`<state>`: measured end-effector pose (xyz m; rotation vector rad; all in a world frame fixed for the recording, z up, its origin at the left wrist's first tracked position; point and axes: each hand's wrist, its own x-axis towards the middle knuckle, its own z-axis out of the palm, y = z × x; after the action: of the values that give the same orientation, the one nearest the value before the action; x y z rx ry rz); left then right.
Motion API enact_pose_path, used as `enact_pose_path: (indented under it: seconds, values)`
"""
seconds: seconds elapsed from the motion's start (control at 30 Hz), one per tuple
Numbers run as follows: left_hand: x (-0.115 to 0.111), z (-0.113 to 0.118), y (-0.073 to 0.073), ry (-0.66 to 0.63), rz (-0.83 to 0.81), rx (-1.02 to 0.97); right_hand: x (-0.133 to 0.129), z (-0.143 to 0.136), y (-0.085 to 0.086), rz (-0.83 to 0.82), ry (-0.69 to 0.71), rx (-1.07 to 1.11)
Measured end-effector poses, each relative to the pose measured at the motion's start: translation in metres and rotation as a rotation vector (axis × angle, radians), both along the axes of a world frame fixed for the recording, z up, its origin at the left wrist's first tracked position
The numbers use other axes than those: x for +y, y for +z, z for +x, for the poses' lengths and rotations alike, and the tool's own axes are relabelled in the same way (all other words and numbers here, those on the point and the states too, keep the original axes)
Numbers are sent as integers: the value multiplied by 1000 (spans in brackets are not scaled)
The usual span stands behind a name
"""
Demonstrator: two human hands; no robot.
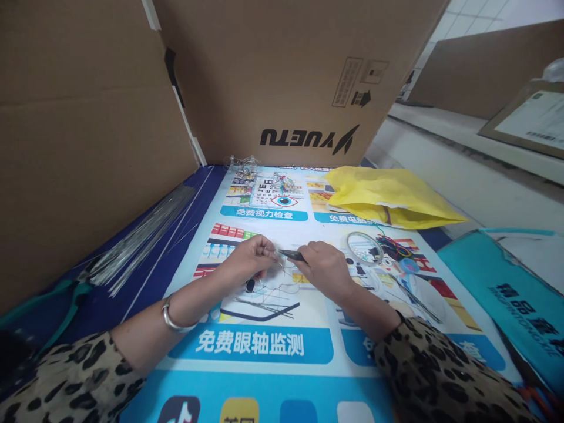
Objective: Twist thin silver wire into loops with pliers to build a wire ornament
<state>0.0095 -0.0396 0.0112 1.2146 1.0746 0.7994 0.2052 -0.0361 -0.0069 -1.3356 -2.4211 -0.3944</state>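
My right hand [326,267] is closed around the handles of small dark pliers [291,254], their jaws pointing left. The pliers' tip meets my left hand [257,254], whose fingers are pinched together on a thin wire piece [282,262]; its exact shape is too small to make out. Beneath both hands, several cut wires [259,305] lie on the printed poster sheet [308,376]. Right of my right hand sits a round clear dish [365,248] with small bits in it, beside a tangle of coloured cords [396,245].
Cardboard panels [282,76] wall off the back and left. A bundle of long wires [145,235] and green-handled cutters [61,308] lie left. Tangled wire pieces [244,166] are at the back. A yellow bag [392,194] and a teal bag [497,294] lie right.
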Motion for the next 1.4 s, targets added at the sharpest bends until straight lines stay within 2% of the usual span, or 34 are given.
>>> enact_pose_path:
  seconds: [0.33, 0.57, 1.07, 1.4]
  values:
    - [0, -2, -2, -46, 29, -1, 1, 2, -2, 73, -12, -25]
    - [-1, -1, 2, -74, 46, 9, 2, 1, -4, 127, 7, 7]
    - [-1, -3, 2, -46, 44, 45, 2, 2, -4, 160, 15, -10]
    - [3, -6, -7, -64, 70, 11, 2, 1, -6, 132, 19, -23]
